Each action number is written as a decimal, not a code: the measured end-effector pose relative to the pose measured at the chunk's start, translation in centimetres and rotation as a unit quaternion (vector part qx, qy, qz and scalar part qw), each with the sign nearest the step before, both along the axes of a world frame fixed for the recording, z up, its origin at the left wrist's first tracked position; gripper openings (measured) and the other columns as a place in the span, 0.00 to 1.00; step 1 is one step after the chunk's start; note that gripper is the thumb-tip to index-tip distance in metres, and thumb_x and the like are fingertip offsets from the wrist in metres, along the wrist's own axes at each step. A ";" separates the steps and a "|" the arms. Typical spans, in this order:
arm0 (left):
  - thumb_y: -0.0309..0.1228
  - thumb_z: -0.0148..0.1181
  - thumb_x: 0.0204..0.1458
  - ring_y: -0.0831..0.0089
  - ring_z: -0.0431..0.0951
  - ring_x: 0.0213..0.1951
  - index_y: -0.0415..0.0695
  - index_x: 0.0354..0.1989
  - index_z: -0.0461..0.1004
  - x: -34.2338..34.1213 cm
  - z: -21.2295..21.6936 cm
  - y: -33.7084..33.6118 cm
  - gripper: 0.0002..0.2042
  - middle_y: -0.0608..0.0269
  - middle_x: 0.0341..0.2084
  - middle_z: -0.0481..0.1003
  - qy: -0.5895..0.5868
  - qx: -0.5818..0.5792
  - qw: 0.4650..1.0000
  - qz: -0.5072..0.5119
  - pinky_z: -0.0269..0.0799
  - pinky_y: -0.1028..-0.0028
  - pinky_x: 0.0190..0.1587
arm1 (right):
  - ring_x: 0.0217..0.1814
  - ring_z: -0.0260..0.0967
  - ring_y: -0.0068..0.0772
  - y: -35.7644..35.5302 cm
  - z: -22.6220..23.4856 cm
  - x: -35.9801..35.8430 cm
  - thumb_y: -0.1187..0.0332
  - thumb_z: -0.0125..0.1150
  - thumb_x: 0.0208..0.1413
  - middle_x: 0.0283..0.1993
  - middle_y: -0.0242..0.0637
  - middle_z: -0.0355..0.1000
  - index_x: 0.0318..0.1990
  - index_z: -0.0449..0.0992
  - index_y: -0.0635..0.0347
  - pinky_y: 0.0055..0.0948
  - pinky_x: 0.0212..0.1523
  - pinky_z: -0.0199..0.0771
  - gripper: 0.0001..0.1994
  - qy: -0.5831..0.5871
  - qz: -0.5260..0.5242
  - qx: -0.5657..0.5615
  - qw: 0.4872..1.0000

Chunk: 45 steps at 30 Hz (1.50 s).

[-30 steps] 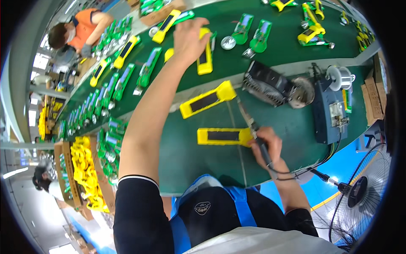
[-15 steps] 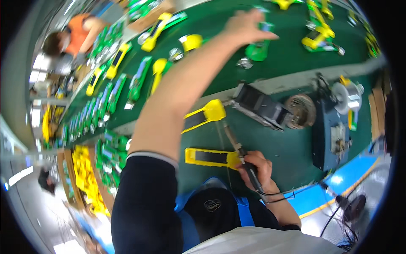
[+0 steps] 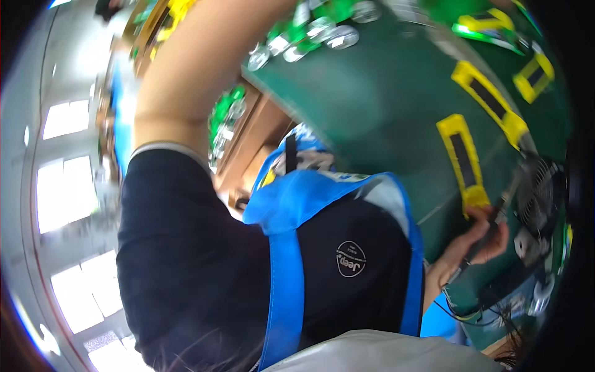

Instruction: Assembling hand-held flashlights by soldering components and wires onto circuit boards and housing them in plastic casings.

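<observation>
My right hand (image 3: pixel 484 240) is closed around a soldering iron (image 3: pixel 491 230), whose tip points up past the fan. Its fingertips are at the lower end of a yellow plastic housing (image 3: pixel 460 152) with a dark inset strip, lying on the green worktable (image 3: pixel 372 118). A second yellow housing (image 3: pixel 491 99) of like shape lies beyond it. My left forearm (image 3: pixel 186 68) stretches up and out past the top edge, so the left hand is hidden. Nearest to that forearm are several green parts with clear round ends (image 3: pixel 322 31), blurred.
A black fan unit (image 3: pixel 539 192) stands right of the iron. Cardboard boxes (image 3: pixel 260 124) with green parts sit beside the table's left edge. More yellow pieces (image 3: pixel 534 77) lie at the far right. A cable (image 3: pixel 462 319) trails below my right hand.
The view has swung to the left. My left hand, earlier over a green part at the far side, is now out of view. My right hand still holds the soldering iron.
</observation>
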<state>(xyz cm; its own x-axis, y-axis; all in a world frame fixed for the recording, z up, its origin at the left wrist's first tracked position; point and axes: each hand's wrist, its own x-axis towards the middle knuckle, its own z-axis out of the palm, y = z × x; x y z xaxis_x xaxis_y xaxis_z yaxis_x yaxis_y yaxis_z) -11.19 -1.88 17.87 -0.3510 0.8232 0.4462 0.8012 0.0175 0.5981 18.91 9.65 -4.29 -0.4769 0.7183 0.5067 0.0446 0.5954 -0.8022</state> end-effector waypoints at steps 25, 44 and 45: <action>0.65 0.45 0.45 0.52 0.70 0.51 0.51 0.48 0.74 6.4 -32.1 -59.8 0.33 0.43 0.44 0.72 -0.228 -0.321 0.518 0.759 0.59 0.58 0.56 | 0.38 0.70 0.31 -1.4 -0.2 -3.9 0.71 0.50 0.58 0.39 0.43 0.70 0.50 0.60 0.62 0.31 0.45 0.68 0.14 -0.021 0.025 0.041 0.999; 0.51 0.64 0.37 0.57 0.72 0.47 0.51 0.58 0.58 -14.4 -16.3 16.0 0.38 0.56 0.45 0.73 0.238 -0.187 0.938 0.169 0.68 0.58 0.47 | 0.36 0.65 0.31 -1.6 -1.6 -4.2 0.65 0.52 0.57 0.25 0.38 0.70 0.49 0.57 0.60 0.33 0.42 0.65 0.16 0.056 0.121 -0.047 0.990; 0.47 0.64 0.38 0.55 0.71 0.48 0.55 0.59 0.56 -14.9 -16.7 16.8 0.37 0.52 0.46 0.71 0.187 -0.252 0.938 0.150 0.67 0.57 0.48 | 0.36 0.64 0.31 -1.2 -1.8 -4.4 0.63 0.52 0.58 0.21 0.36 0.69 0.49 0.57 0.59 0.33 0.42 0.64 0.17 0.046 0.136 -0.015 0.989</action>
